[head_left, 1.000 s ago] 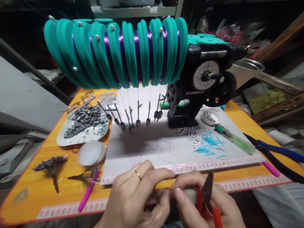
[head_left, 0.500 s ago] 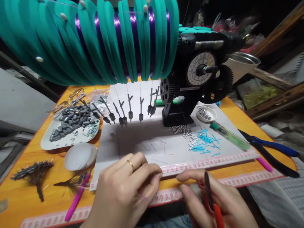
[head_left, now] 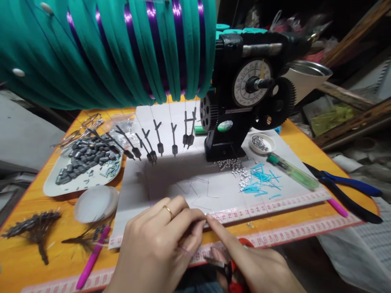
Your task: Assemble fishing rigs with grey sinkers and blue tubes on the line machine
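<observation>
My left hand [head_left: 161, 240], wearing a gold ring, is closed in a pinch over the front edge of the white board [head_left: 171, 185]. A fine purple thread [head_left: 185, 250] runs by its thumb; the fingertips' grip is partly hidden. In my right hand [head_left: 253, 260] are red-handled scissors [head_left: 232, 273], their dark blades pointing left. The right index finger reaches out to the left fingertips. Above the board, several dark weights with forked stems [head_left: 174, 140] hang on threads from the teal spools [head_left: 137, 53] wound with purple thread.
A black geared winder with a dial [head_left: 252, 82] stands behind the board. At left are a tray [head_left: 50, 188] of grey weights and a magenta pen [head_left: 93, 260]. Blue sticks [head_left: 261, 179], white beads [head_left: 233, 166], a green-capped cutter [head_left: 293, 173] and pliers [head_left: 348, 185] lie at right.
My right hand has moved left, its index finger now at the left fingertips, and the scissors have tilted over to point left. The view has shifted slightly; the left hand stays pinched.
</observation>
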The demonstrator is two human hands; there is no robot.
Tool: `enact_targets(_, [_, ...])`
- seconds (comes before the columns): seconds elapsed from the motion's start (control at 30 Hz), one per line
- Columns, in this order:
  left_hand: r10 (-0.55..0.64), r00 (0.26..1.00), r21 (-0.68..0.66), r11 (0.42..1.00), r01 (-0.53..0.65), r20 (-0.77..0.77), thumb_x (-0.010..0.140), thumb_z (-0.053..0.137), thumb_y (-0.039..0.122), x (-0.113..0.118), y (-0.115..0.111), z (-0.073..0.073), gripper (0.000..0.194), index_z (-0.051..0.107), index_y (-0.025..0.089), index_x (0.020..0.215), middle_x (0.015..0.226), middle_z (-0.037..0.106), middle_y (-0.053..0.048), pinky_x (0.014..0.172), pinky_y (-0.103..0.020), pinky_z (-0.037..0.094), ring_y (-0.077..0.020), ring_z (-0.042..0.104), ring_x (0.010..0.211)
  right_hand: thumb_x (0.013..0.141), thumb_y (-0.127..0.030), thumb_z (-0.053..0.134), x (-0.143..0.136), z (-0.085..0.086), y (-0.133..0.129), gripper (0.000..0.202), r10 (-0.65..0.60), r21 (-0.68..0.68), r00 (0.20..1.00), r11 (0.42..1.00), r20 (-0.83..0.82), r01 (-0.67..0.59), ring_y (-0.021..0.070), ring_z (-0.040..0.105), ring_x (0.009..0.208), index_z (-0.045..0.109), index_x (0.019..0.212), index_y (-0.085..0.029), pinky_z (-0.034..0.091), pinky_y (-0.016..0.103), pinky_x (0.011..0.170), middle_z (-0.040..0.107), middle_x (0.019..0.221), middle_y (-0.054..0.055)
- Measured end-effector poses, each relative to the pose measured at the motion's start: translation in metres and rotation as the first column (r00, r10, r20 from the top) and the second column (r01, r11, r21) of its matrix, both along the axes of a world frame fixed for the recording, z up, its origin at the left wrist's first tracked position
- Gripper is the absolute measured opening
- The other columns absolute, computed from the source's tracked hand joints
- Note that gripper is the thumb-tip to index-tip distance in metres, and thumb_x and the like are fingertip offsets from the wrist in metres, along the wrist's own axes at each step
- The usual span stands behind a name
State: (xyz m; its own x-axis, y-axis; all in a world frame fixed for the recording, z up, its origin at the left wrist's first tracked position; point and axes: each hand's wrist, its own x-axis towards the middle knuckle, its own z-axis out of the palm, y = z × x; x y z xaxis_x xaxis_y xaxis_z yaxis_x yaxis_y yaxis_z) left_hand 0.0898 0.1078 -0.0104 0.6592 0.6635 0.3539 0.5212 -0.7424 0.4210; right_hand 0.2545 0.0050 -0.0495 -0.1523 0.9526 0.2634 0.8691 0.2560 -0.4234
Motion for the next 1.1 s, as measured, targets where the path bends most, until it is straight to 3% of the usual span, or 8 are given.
enact_targets(0.1, [-0.012,1.000,-0.003,1.000,0.012,-0.003,0.091,0.055,0.011,-0.003,-0.001,0.001,0.018,0.071,0.018,0.088,0.073,0.067,-0.003,0.050,-0.030,0.051,-0.0191,0.065,0.061,0.077,-0.005,0.048,-0.003,-0.006,-0.003,0.060,-0.009,0.045,0.994,0.999,0.108,0.004,0.0111,0.062,0.036,0.062,0.135,-0.008,0.046,0.023,0.039,0.063,0.050,-0.008])
enact_targets(0.23, [-0.034,0.999,-0.025,0.999,0.034,-0.006,0.094,0.053,0.010,-0.017,-0.004,0.001,0.017,0.068,0.018,0.094,0.083,0.066,-0.003,0.060,-0.026,0.052,-0.0162,0.066,0.071,0.081,-0.007,0.047,-0.008,-0.008,-0.004,0.055,-0.005,0.099,0.972,0.995,0.236,-0.018,0.0101,0.055,0.031,0.063,0.133,-0.005,0.037,0.025,0.033,0.054,0.043,-0.009])
enact_targets(0.4, [0.011,0.999,-0.082,0.997,-0.009,0.032,0.098,0.054,0.014,-0.038,-0.009,-0.006,0.016,0.065,0.024,0.106,0.101,0.061,0.000,0.080,-0.014,0.048,-0.0088,0.066,0.087,0.081,-0.009,0.043,-0.009,-0.003,-0.002,0.053,0.001,0.116,0.970,0.993,0.243,-0.030,0.0096,0.055,0.031,0.066,0.128,-0.001,0.035,0.027,0.033,0.052,0.042,-0.008])
enact_targets(0.77, [0.012,1.000,-0.087,0.996,-0.011,0.013,0.093,0.060,0.008,-0.048,-0.007,-0.003,0.018,0.064,0.023,0.104,0.091,0.062,0.001,0.071,-0.012,0.051,-0.0079,0.067,0.076,0.086,-0.004,0.041,0.004,-0.003,-0.004,0.058,0.141,0.043,0.981,0.988,0.132,-0.147,0.0092,0.061,0.038,0.049,0.142,0.004,0.043,0.024,0.036,0.061,0.051,-0.007])
enact_targets(0.9, [0.022,0.999,-0.073,0.997,-0.018,0.047,0.092,0.059,0.007,-0.043,-0.007,-0.002,0.017,0.064,0.022,0.098,0.086,0.062,0.002,0.069,-0.012,0.051,-0.0077,0.066,0.072,0.085,-0.005,0.044,0.001,-0.007,-0.007,0.060,0.112,0.040,0.985,0.992,0.130,-0.118,0.0098,0.059,0.037,0.049,0.144,0.002,0.042,0.025,0.035,0.060,0.049,-0.007])
enact_targets(1.0, [0.030,0.997,-0.058,0.998,-0.026,0.070,0.092,0.057,0.007,-0.038,-0.006,0.000,0.016,0.065,0.020,0.093,0.082,0.063,0.002,0.066,-0.013,0.050,-0.0075,0.065,0.068,0.084,-0.006,0.045,-0.006,-0.007,-0.008,0.058,0.007,0.052,0.990,0.999,0.138,-0.015,0.0109,0.059,0.036,0.055,0.140,-0.003,0.042,0.026,0.036,0.059,0.047,-0.007])
enact_targets(1.1, [0.027,0.997,-0.052,0.998,-0.023,0.077,0.091,0.057,0.005,-0.038,-0.007,-0.001,0.016,0.064,0.019,0.091,0.079,0.061,0.003,0.065,-0.013,0.049,-0.0072,0.063,0.067,0.082,-0.005,0.042,-0.011,-0.005,-0.006,0.055,-0.014,0.082,0.991,0.997,0.130,0.003,0.0107,0.058,0.034,0.061,0.134,-0.003,0.040,0.026,0.036,0.057,0.045,-0.007])
